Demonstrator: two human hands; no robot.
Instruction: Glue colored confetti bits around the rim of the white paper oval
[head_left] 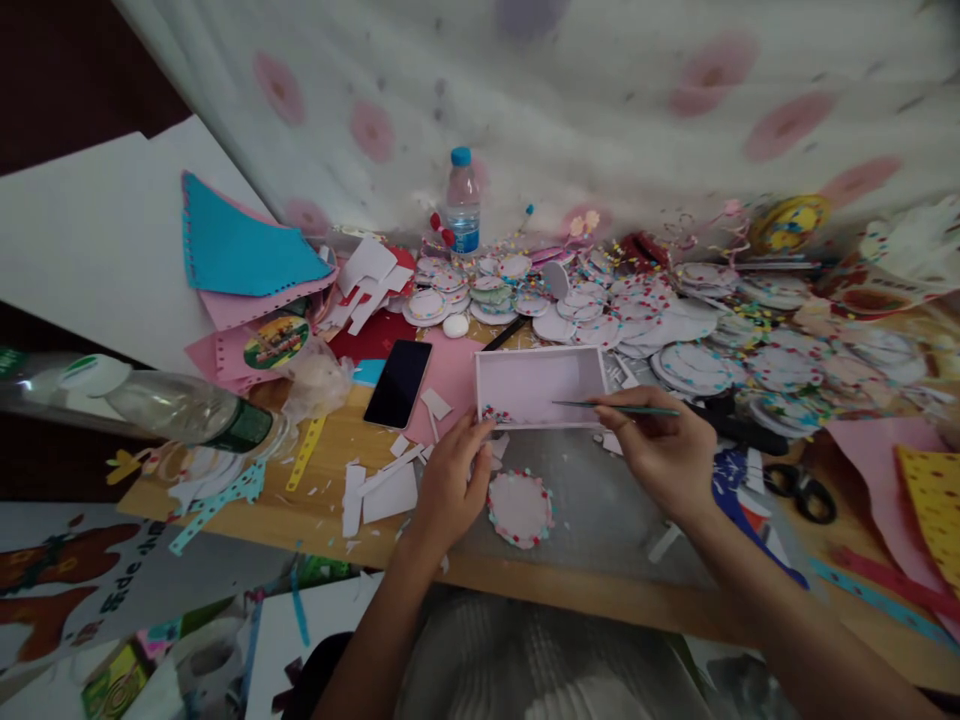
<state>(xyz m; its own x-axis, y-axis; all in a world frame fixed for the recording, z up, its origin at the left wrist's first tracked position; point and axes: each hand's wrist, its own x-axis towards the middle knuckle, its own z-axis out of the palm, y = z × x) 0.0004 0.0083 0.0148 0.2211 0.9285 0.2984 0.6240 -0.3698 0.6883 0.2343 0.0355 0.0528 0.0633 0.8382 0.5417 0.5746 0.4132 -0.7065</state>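
Note:
A shallow white box (536,380) lies open near the middle of the table, with a small heap of coloured beads (496,414) in its near left corner. My left hand (451,485) grips that corner with its fingertips, the thumb lower down. In my right hand (664,450) is a thin pair of dark green tweezers (645,409), pinched between thumb and fingers. Their tip points left, over the inside of the box. Just below the box lies a round white disc (520,508), edged with red, pink and light blue beads. Whether the tip holds a bead is too small to tell.
Piles of beaded white discs (694,368) fill the back and right. A water bottle (463,205) stands behind. Left are a phone (398,383), paper scraps (390,493) and a lying bottle (187,405). Black-handled scissors (802,490) lie at right.

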